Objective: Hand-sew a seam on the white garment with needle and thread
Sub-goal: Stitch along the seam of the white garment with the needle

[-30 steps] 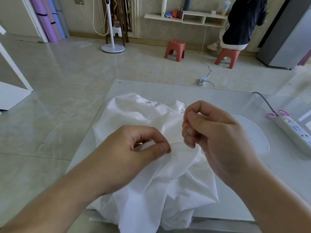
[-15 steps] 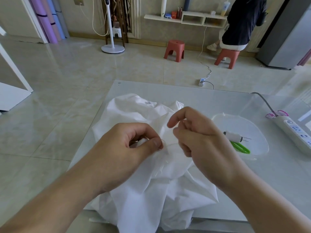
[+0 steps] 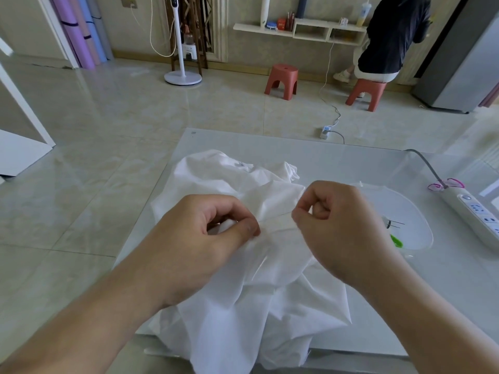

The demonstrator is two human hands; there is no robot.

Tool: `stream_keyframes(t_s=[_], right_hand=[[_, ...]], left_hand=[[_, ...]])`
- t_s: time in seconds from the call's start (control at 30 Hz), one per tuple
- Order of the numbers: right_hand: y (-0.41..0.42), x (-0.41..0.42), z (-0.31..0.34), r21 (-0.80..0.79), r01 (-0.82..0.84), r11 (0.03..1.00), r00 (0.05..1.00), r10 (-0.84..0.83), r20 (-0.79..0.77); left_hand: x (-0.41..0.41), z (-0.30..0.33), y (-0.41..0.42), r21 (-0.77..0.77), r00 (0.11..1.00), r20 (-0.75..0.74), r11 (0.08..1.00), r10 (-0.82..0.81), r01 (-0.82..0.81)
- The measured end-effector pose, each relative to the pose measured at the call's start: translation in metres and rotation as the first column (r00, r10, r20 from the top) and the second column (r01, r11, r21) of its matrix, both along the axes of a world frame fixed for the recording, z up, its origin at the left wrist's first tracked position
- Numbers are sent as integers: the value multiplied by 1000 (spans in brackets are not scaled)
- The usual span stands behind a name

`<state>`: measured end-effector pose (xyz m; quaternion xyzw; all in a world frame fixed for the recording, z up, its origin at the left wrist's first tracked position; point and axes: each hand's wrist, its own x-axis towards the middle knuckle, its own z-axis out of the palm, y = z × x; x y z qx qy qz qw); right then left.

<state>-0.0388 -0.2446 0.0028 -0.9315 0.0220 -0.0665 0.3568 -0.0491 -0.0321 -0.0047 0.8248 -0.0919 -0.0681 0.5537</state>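
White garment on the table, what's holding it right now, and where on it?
The left hand pinches a raised fold of the white garment near its middle. The right hand is curled in a pinching grip beside it; needle too small to see.

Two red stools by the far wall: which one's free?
The left red stool, standing alone on the floor. The right red stool has a person in a dark top sitting on it.

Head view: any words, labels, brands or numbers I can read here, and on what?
Nothing here is legible.
White garment: small grey mark near the collar, too blurred to read.
Table: tiny mark at its far left corner, too small.
Power strip: no readable print.
Shelf items: labels too small.
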Motion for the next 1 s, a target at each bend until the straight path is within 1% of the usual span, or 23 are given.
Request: stream_keyframes(t_s=[0.07,0.1,0.17,0.2,0.23,0.3,0.37,0.47,0.57,0.63,0.67,0.73,0.77,0.9,0.97,1.0], right_hand=[[-3,1,0,-60,41,997,999,-40,16],[-4,0,1,-37,13,999,1000,-12,24],[-1,-5,5,111,-125,986,992,124,18],[2,-8,8,196,-208,958,977,212,-1],[6,-11,9,240,-272,932,959,284,-15],[13,-13,8,214,-316,924,944,328,-21],[14,-11,4,192,-280,940,959,285,4],[7,-7,4,251,-188,950,981,192,6],[-5,1,2,297,-47,954,998,54,-16],[-10,6,-1,224,22,974,1000,-19,-14],[-11,7,-2,170,29,985,1000,-26,-18],[-8,4,-1,109,-7,994,999,11,-31],[-7,3,0,118,-41,992,999,45,-29],[4,-6,7,267,-244,932,967,255,-8],[10,-9,5,240,-313,919,945,327,-19],[12,-9,3,210,-319,924,943,331,-20]], left_hand=[[0,-1,0,3,1000,1,1000,5,-5],[0,0,0,3,1000,1,1000,6,-6],[0,0,-1,5,1000,0,1000,6,-6],[0,0,-1,6,1000,4,1000,4,-4],[0,0,-1,8,1000,7,1000,1,-1],[0,-1,-1,22,1000,15,1000,-6,6],[1,-1,-1,29,1000,18,1000,-7,6],[1,0,-1,26,1000,6,1000,-2,2],[1,0,0,20,1000,4,1000,2,-2],[1,-1,1,25,1000,14,1000,0,-1],[1,-1,1,29,1000,17,1000,2,-2],[1,-1,2,31,1000,19,1000,2,-3],[1,-1,2,32,1000,21,999,0,-1],[1,0,0,46,1000,26,999,-8,7],[0,0,0,54,999,31,998,-16,15],[0,0,0,56,999,32,998,-19,17]])
